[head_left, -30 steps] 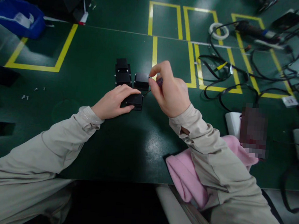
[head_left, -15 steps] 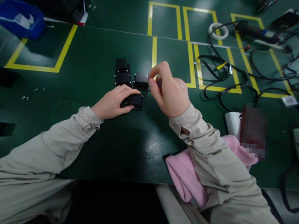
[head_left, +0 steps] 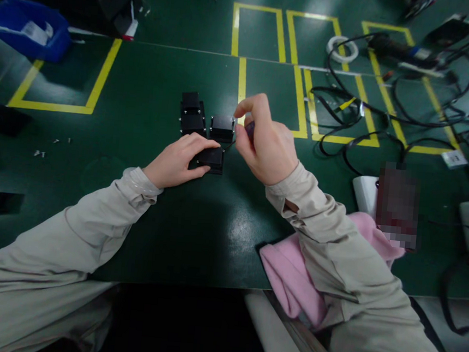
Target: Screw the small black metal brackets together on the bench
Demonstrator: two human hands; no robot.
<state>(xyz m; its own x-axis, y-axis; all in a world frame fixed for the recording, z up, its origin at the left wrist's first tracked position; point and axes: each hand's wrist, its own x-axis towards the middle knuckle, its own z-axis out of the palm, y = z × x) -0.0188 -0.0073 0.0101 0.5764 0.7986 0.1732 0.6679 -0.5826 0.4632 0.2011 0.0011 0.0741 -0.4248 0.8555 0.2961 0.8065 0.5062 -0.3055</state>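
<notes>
The left hand (head_left: 174, 160) holds a black block (head_left: 211, 156) down on the green table (head_left: 151, 234). Thumb and fingers stand apart by the block's depth, thumb on its 6 o'clock edge, fingertip on its 12 o'clock edge. The right hand (head_left: 268, 140), between 2 and 3 o'clock of the block, is closed around a driver (head_left: 249, 129); part of the handle shows in the gap between thumb and curled index finger, and the other fingers are hidden.

The driver's long axis runs from about 1:30 to 7:30, its thin shaft pointing down at the block's 3 o'clock side; whether the tip touches is too small to tell. The block lies flat, and the left hand covers its 9 o'clock end, so its long axis is uncertain.

A second block (head_left: 222, 123) sits just beyond at 1 o'clock; a block group (head_left: 192, 122) lies near 11. Loose screws (head_left: 39, 153) are well apart at 9, and a pink cloth (head_left: 287, 274) lies near 5.
</notes>
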